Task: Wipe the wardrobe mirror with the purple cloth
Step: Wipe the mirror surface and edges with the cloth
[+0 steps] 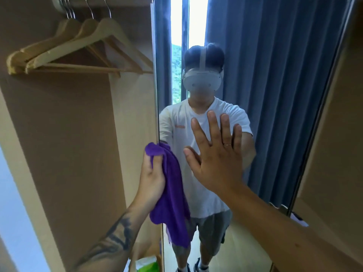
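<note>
The left hand (152,173) has its grip closed around the top of the purple cloth (170,195). The fingers are curled into the cloth, and most of the cloth hangs down below the grip. The bunched top of the cloth sticks up just above the grip, right at the left edge of the wardrobe mirror (275,95). The right hand (214,154) is just beside the grip, on its right. It is open, with straight, spread fingers, and the palm faces the mirror glass. Whether it touches the glass, I cannot tell. A ring (227,144) sits on one finger. High above the grip, to the left, wooden hangers (78,46) hang inside the open wardrobe.
</note>
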Tool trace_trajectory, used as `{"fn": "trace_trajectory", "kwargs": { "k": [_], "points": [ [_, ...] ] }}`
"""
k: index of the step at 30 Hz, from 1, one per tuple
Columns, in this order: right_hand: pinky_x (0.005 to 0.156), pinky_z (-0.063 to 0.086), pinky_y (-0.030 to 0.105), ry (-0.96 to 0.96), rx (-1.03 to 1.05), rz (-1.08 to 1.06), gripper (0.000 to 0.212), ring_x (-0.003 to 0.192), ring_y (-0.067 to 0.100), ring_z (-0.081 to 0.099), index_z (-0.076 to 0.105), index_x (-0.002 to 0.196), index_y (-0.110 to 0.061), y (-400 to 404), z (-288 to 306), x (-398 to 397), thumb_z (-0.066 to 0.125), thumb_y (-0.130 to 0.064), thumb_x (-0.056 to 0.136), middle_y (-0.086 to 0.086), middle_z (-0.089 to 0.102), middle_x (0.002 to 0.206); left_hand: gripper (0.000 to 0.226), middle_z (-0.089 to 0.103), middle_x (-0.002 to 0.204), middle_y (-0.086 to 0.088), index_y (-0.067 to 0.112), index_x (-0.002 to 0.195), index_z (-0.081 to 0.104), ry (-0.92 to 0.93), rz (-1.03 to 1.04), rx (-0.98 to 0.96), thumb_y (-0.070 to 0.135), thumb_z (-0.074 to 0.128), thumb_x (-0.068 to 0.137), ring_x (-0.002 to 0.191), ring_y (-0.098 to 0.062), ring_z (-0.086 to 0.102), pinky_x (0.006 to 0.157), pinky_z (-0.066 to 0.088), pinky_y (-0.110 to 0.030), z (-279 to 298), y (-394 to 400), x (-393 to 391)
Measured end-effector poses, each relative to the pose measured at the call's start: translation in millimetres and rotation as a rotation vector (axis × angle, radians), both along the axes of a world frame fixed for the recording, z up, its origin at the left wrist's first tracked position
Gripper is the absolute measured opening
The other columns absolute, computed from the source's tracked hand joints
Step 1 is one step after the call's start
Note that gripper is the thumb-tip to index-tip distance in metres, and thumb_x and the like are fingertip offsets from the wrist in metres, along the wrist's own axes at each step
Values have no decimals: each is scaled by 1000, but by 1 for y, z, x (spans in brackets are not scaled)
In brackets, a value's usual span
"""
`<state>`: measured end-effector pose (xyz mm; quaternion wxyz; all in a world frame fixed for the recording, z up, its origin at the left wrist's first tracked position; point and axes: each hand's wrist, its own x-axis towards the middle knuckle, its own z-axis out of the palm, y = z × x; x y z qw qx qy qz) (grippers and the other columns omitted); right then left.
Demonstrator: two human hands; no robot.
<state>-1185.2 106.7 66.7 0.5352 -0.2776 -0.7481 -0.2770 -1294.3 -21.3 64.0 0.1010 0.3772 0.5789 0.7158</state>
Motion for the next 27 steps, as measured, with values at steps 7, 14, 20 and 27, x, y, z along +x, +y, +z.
{"fn": "trace_trajectory", "kwargs": {
  "k": [7,14,20,27],
  "points": [
    [126,15,63,7,18,12,69,159,36,16,33,162,-28,2,-1,0,50,-59,102,9,21,171,24,61,96,7,18,116,58,100,71,173,34,40,111,77,9,56,69,41,-4,80,16,-17],
    [125,19,63,23,16,13,68,159,35,17,36,161,-28,0,-1,0,50,-58,101,9,22,171,24,58,87,1,17,105,55,22,20,56,29,35,112,65,11,55,67,42,-7,14,8,-6],
    [124,20,63,13,36,-1,69,158,35,19,35,161,-29,2,0,0,49,-60,102,9,24,170,26,57,85,2,11,104,56,120,91,72,24,36,111,63,15,53,61,37,-2,65,6,-13],
    [123,22,64,12,18,16,67,159,35,17,35,161,-29,1,-1,2,48,-58,102,9,23,171,23,61,97,5,18,120,55,147,76,151,31,37,112,74,18,56,66,37,1,76,14,-12]
  ]
}}
